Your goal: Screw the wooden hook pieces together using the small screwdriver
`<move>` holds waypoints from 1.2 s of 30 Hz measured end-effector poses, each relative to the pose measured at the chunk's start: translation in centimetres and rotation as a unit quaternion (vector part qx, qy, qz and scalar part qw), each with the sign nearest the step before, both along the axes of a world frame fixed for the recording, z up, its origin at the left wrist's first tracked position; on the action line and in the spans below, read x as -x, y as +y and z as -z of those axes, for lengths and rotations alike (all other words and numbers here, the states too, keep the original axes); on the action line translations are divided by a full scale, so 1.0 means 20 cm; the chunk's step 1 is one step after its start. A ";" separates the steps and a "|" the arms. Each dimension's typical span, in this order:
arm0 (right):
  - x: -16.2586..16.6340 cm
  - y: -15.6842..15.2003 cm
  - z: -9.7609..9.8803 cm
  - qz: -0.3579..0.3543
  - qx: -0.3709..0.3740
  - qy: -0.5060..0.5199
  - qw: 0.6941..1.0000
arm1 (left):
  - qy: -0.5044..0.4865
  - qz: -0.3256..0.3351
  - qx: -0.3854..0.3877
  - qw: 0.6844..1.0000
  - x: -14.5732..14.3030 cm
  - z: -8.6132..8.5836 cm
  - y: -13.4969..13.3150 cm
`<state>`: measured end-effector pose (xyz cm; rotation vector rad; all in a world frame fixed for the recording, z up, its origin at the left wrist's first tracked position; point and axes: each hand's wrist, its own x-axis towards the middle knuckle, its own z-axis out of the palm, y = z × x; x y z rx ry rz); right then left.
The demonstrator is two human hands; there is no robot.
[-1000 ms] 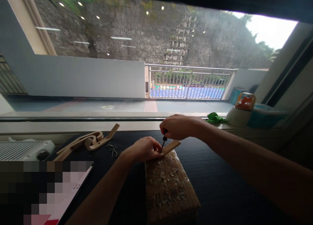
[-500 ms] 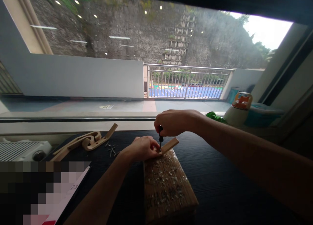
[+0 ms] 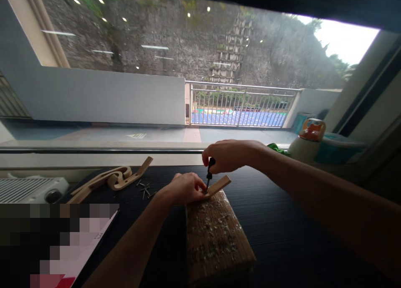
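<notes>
My right hand (image 3: 228, 154) is closed on the black handle of a screwdriver (image 3: 210, 169), which leans slightly with its shaft pointing down. The screwdriver's tip meets a small bent wooden piece (image 3: 220, 185) at the far end of a wooden block (image 3: 216, 238). With fingers pinched, my left hand (image 3: 184, 188) presses that piece against the block; part of the piece is hidden under the fingers. Dark handwriting and many bits of metal show on the block's top. Any screw under the tip is too small to make out.
Several loose screws (image 3: 144, 190) lie on the dark table (image 3: 269, 221), left of my left hand. Beyond them rest curved wooden pieces (image 3: 120, 177). A white appliance (image 3: 31, 190) stands at the left. A pale jug (image 3: 303, 146) and a teal box (image 3: 338, 148) are at the right by the window.
My right hand has shifted slightly right, its grip on the screwdriver looks looser, and more of the handle shows. My left hand stays on the bent wooden piece. The view has shifted a little.
</notes>
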<state>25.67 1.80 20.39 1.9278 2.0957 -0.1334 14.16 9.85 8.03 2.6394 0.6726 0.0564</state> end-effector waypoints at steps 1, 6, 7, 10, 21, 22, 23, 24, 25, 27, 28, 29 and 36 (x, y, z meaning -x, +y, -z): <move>0.00 0.00 -0.01 -0.003 -0.001 0.003 1.000 | 0.000 0.000 0.001 1.000 0.00 0.00 0.00; -0.01 0.02 0.01 -0.022 -0.003 0.016 1.000 | 0.003 0.010 0.005 1.000 0.00 0.00 0.01; -0.02 0.02 0.02 -0.025 -0.008 0.021 0.999 | 0.004 0.009 0.005 1.000 0.00 0.00 0.01; -0.04 0.02 0.06 -0.027 -0.028 0.036 0.999 | 0.004 0.004 0.012 1.000 0.00 0.01 0.01; 0.00 0.01 0.03 -0.033 -0.019 0.029 0.999 | 0.007 0.015 0.009 1.000 0.00 0.00 0.02; 0.00 0.01 0.03 -0.036 -0.015 0.033 0.999 | 0.006 0.022 0.005 1.000 0.00 0.00 0.02; 0.01 0.01 0.03 -0.037 -0.010 0.036 0.999 | 0.002 0.029 -0.004 1.000 0.00 0.00 0.01; 0.01 0.01 0.03 -0.036 -0.006 0.037 0.999 | -0.004 0.033 -0.021 0.999 0.00 0.00 0.01; 0.02 0.00 0.04 -0.034 -0.006 0.036 0.999 | -0.014 0.032 -0.046 0.998 0.00 0.00 0.00; 0.02 0.00 0.05 -0.034 -0.011 0.034 0.999 | -0.038 0.016 -0.112 0.993 0.00 0.00 -0.04; 0.02 0.00 0.05 -0.035 -0.014 0.033 0.999 | -0.048 0.003 -0.147 0.988 0.01 0.00 -0.06; 0.01 0.00 0.06 -0.035 -0.019 0.033 0.999 | -0.053 -0.011 -0.178 0.983 0.01 0.00 -0.09; -0.02 0.00 0.06 -0.026 -0.029 0.029 0.999 | -0.064 -0.076 -0.306 0.947 0.02 0.06 -0.25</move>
